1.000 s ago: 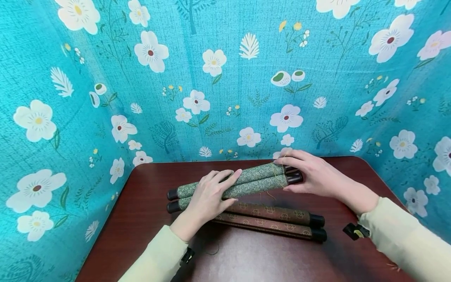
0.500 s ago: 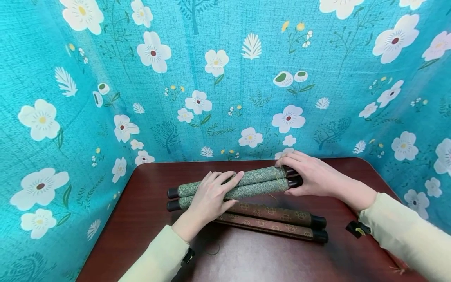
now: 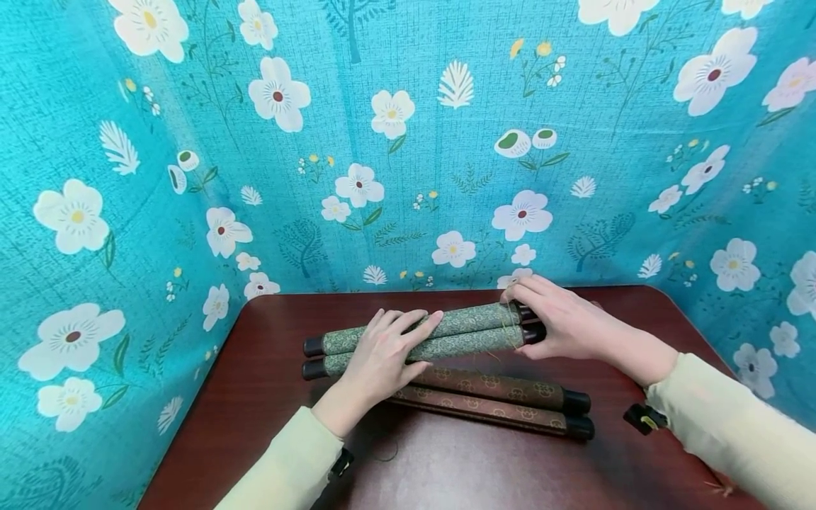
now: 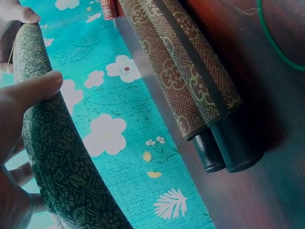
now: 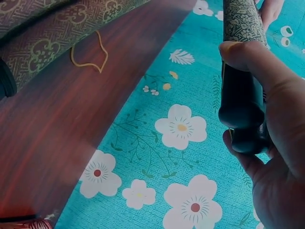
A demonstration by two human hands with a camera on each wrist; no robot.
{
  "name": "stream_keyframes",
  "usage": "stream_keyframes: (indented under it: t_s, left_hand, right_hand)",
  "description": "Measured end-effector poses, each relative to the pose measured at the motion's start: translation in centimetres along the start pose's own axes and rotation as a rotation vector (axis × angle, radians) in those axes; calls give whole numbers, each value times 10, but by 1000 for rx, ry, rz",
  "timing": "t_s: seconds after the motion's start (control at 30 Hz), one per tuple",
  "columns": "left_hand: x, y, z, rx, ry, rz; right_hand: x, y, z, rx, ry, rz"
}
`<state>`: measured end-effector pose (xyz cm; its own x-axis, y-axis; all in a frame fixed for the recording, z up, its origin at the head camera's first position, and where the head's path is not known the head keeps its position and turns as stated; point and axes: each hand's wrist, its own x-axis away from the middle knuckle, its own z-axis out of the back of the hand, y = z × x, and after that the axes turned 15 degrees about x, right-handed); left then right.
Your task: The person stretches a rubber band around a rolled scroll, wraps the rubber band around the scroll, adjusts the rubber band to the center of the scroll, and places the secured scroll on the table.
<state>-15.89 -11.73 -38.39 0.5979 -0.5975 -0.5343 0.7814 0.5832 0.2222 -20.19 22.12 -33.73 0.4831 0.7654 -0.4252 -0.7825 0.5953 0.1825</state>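
A green patterned scroll [image 3: 468, 345], rolled from both ends into two side-by-side rolls with black knobs, slants up to the right near the table's back. My left hand [image 3: 376, 358] grips its left half; in the left wrist view the thumb presses one face of the green cloth [image 4: 66, 143] and the fingers bend behind it. At its right end my right hand [image 3: 567, 319] holds the scroll between thumb and fingers, beside the dark knobs [image 5: 240, 95]. Thin yellow thread shows by those fingers. Just nearer to me lies a brown scroll [image 3: 497, 412] with gold motifs, its left end hidden behind my left hand.
The dark red table [image 3: 446, 467] ends at a blue flowered curtain [image 3: 421, 177] behind and on both sides. A loop of yellow cord [image 5: 88, 64] lies beside the brown scroll. A green cord [image 4: 281, 50] and a red striped item [image 4: 108, 8] appear in the left wrist view.
The view has shifted slightly. Both hands keep hold of the green scroll, with only a small shift of the right hand at its end. The brown scroll stays put.
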Motion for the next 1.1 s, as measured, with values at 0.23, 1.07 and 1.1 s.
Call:
stream_keyframes:
  t_s: [0.23,1.07,1.1]
  left_hand:
    - [0,1,-2,-26,-16,1]
    - [0,-1,-2,-79,-25,1]
    - [-1,-1,-1,-75,-22,1]
  right_hand:
    - [1,0,-1,7,-36,-22]
    - [18,-10,5,133,-8,-58]
    - [20,-10,5,146,10,-53]
